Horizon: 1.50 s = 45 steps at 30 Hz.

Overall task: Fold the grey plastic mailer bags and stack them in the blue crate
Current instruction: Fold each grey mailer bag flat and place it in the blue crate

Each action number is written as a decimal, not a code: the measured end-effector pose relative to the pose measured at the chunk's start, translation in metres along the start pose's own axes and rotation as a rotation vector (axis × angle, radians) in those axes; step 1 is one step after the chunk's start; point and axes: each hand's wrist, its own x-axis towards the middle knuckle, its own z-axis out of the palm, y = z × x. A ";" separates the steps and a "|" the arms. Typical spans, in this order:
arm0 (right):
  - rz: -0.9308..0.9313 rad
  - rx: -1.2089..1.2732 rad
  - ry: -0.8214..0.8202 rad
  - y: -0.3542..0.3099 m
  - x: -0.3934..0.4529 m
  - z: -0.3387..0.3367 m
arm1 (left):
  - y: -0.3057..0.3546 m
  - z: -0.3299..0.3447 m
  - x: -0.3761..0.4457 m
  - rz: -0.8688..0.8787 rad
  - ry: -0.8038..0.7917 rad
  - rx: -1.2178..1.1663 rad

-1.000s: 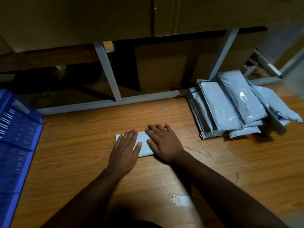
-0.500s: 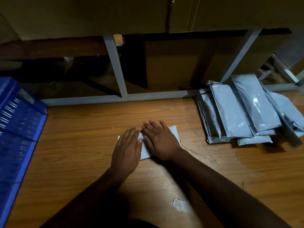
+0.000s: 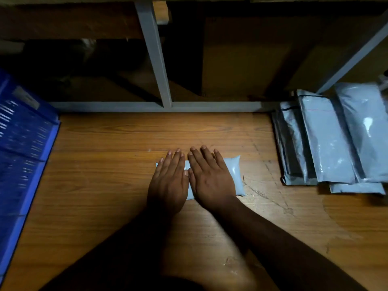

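Your left hand [image 3: 168, 181] and your right hand [image 3: 212, 179] lie flat side by side on the folded mailer bag [image 3: 236, 175], with the fingers straight, so neither grip holds anything; both only press down. I think you press like this to push the air out and to fix the crease, because the free right end of the bag looks a little puffed. The bag rests on the wooden table [image 3: 105, 185], about in its middle. The blue crate [image 3: 25, 143] stands at your left, well apart from the bag, and its inside is not visible from here. The pile of unfolded grey mailers [image 3: 327, 139] waits at your right, near the grey metal frame [image 3: 155, 59]. The table is worn and scratched, and the room behind is dark, with cardboard boxes [image 3: 241, 55] beyond the frame.
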 end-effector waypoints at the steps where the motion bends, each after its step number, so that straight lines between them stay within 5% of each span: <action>1: -0.004 -0.007 -0.011 -0.001 0.000 0.000 | 0.000 0.001 -0.001 0.006 0.003 0.003; 13: -0.005 0.009 -0.084 -0.001 0.004 -0.002 | 0.000 0.000 0.001 0.021 -0.060 0.022; 22: 0.020 0.122 -0.168 -0.005 0.004 -0.019 | -0.002 -0.014 0.004 -0.030 -0.285 0.027; 27: 0.105 0.228 -0.055 0.014 -0.002 -0.042 | 0.003 -0.027 0.012 -0.101 -0.346 -0.064; 45: 0.231 0.091 0.011 0.027 -0.022 -0.007 | 0.028 -0.002 0.009 0.085 -0.295 -0.012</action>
